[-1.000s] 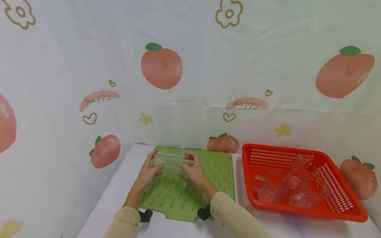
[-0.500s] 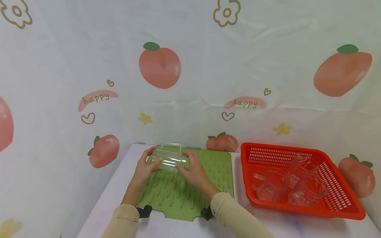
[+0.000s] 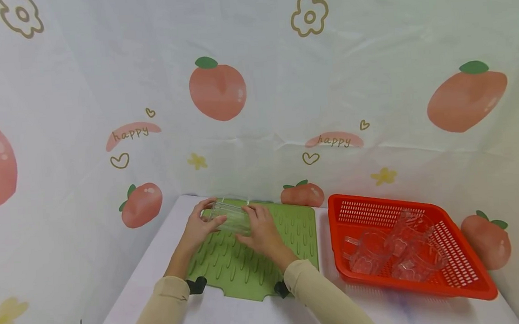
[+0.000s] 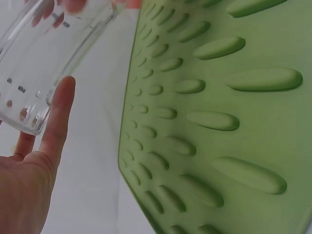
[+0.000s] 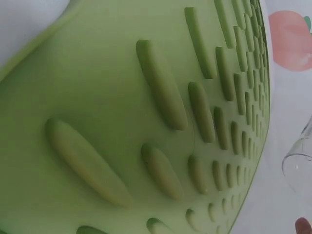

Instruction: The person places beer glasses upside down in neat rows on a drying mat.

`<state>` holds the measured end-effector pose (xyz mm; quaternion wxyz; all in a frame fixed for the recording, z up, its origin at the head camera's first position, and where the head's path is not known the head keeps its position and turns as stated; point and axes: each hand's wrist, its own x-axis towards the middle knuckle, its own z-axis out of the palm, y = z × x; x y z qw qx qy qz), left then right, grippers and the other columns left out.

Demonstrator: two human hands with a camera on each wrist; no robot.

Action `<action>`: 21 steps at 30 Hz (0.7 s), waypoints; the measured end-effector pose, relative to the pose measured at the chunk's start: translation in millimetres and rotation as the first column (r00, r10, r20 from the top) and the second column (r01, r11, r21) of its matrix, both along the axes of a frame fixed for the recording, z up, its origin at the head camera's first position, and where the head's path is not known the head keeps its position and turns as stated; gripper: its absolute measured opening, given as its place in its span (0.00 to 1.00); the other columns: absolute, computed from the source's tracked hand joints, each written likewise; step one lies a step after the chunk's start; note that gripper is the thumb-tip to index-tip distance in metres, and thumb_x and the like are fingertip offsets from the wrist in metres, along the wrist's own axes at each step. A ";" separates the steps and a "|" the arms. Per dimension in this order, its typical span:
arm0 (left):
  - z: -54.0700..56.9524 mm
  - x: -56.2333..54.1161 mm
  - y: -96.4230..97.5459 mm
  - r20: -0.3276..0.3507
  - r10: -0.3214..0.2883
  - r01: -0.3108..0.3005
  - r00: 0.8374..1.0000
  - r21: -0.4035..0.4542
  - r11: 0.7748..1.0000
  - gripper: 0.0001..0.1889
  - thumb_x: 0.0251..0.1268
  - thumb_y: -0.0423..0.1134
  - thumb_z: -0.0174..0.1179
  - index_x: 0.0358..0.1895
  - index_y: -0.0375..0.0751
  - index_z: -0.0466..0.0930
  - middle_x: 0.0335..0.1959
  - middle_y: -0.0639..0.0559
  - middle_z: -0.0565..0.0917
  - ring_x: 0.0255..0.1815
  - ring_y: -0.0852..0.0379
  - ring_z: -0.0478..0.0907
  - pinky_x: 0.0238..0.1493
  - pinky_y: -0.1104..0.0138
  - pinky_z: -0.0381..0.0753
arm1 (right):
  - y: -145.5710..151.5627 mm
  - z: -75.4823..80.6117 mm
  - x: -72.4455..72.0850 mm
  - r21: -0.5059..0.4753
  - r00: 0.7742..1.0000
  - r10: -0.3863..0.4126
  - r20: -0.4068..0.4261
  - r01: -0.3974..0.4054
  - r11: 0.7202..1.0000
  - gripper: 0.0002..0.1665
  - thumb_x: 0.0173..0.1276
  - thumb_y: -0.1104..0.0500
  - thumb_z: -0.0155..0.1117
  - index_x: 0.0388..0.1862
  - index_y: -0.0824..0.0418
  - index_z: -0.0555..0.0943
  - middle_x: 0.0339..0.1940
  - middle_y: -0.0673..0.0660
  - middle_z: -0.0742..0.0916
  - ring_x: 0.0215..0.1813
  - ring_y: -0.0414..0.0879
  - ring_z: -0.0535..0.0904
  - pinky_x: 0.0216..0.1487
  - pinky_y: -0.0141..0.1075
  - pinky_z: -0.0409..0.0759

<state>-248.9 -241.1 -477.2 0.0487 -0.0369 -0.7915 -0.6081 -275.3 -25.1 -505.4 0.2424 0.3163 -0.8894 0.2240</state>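
Observation:
A clear ribbed mug (image 3: 231,218) is held on its side above the green mat, its handle on the far side. My left hand (image 3: 202,224) grips its left end, thumb along the near side. At the right end, my right hand (image 3: 263,231) holds it between fingers and thumb. In the left wrist view the thumb of the left hand (image 4: 41,161) lies against the see-through wall of the mug (image 4: 29,63). Only a fingertip (image 5: 303,226) of the right hand and part of the mug (image 5: 300,168) show in the right wrist view.
The green ridged mat (image 3: 231,269) lies on the white table (image 3: 150,285). To its right stands a red perforated basket (image 3: 336,227) with several clear mugs (image 3: 371,249) inside. A printed cloth (image 3: 264,106) hangs behind the table.
The mug has rolled about its length between my hands, its handle rising and then tipping back to the far side. My right thumb has slid lower; both hands stay over the mat.

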 end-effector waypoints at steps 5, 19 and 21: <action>1.5 -1.0 0.6 -0.022 -0.008 0.006 1.000 -0.083 0.997 0.36 0.66 0.46 0.70 0.75 0.49 0.65 0.72 0.37 0.63 0.55 0.43 0.76 0.46 0.53 0.88 | -6.8 4.0 1.6 0.113 0.996 -0.071 0.046 0.066 0.991 0.54 0.56 0.39 0.80 0.74 0.59 0.68 0.66 0.60 0.77 0.64 0.56 0.73 0.61 0.50 0.78; 11.4 -0.7 -19.8 0.085 -0.059 0.079 0.995 -0.256 0.963 0.34 0.84 0.58 0.38 0.81 0.39 0.56 0.80 0.34 0.56 0.78 0.31 0.58 0.76 0.36 0.61 | -6.9 6.4 -1.0 0.030 0.986 -0.115 0.121 0.112 0.993 0.48 0.52 0.45 0.82 0.70 0.56 0.73 0.59 0.57 0.81 0.53 0.57 0.76 0.48 0.46 0.69; 8.3 -3.3 -26.5 0.120 -0.024 0.063 0.992 -0.326 0.943 0.36 0.84 0.60 0.36 0.81 0.37 0.55 0.81 0.32 0.55 0.82 0.31 0.50 0.79 0.35 0.52 | -6.3 6.6 -1.9 0.022 0.989 -0.109 0.099 0.108 0.994 0.47 0.52 0.45 0.82 0.69 0.55 0.73 0.57 0.57 0.82 0.51 0.56 0.77 0.48 0.45 0.70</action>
